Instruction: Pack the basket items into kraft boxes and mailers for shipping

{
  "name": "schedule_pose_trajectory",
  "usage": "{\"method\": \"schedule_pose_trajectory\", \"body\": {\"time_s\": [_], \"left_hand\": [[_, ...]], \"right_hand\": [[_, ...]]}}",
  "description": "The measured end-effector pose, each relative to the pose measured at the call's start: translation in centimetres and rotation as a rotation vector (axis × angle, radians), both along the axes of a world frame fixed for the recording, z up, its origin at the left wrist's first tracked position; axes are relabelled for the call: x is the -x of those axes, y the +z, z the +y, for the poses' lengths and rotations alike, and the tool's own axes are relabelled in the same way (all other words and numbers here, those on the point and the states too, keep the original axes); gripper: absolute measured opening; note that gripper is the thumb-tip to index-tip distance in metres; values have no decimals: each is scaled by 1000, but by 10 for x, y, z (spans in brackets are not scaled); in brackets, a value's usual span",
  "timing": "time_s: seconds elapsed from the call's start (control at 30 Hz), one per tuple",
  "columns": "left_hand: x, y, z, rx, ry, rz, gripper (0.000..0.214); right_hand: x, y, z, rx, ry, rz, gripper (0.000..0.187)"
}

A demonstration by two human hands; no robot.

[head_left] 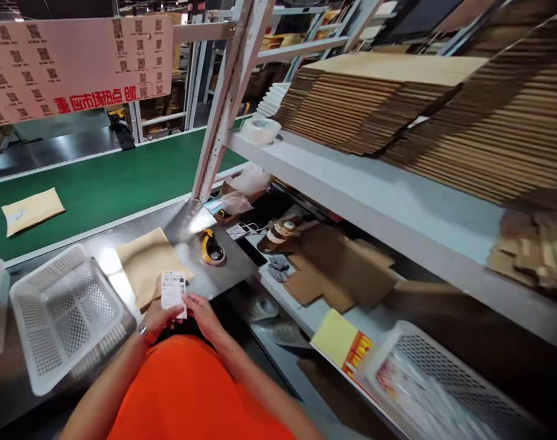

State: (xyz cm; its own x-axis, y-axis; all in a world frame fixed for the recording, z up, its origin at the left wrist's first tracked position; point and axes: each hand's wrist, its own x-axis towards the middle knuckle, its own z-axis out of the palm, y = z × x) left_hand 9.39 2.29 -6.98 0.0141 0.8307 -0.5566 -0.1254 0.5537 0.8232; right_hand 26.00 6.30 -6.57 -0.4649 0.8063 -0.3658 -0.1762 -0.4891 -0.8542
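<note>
Both my hands hold a small white printed label [173,291] upright close to my body. My left hand [156,318] grips its lower left edge, fingers closed on it. My right hand [203,313] pinches its lower right edge. Just beyond the label a tan padded envelope [145,260] lies flat on the steel worktop [200,281]. A yellow and black tape dispenser [211,247] rests on the worktop to the right of the envelope.
A white perforated basket [62,315] stands at my left. Behind runs a green conveyor belt [108,177] carrying another padded envelope [32,209]. At right, a shelf [351,183] bears stacks of flat cardboard [351,104] and a tape roll [260,129]; another basket [434,379] sits lower right.
</note>
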Motion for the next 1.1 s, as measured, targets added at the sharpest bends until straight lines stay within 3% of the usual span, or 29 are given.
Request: {"method": "schedule_pose_trajectory", "body": {"time_s": [0.13, 0.4, 0.67, 0.87, 1.0, 1.1], "left_hand": [[-44, -2, 5, -14, 183, -85, 52], [-114, 4, 0, 63, 269, -12, 37], [-177, 6, -8, 57, 323, -3, 44], [-210, 0, -19, 50, 338, 1, 45], [-222, -2, -22, 60, 282, 63, 42], [-225, -2, -25, -8, 278, 230, 53]], "right_hand": [[-40, 9, -7, 85, -65, 85, 47], [-120, 3, -25, 150, -123, 117, 45], [-175, -4, -31, 156, -126, 134, 49], [-205, -16, -36, 149, -121, 50, 54], [-216, -27, -38, 62, -140, 8, 48], [-221, -32, -39, -21, -174, -77, 45]]}}
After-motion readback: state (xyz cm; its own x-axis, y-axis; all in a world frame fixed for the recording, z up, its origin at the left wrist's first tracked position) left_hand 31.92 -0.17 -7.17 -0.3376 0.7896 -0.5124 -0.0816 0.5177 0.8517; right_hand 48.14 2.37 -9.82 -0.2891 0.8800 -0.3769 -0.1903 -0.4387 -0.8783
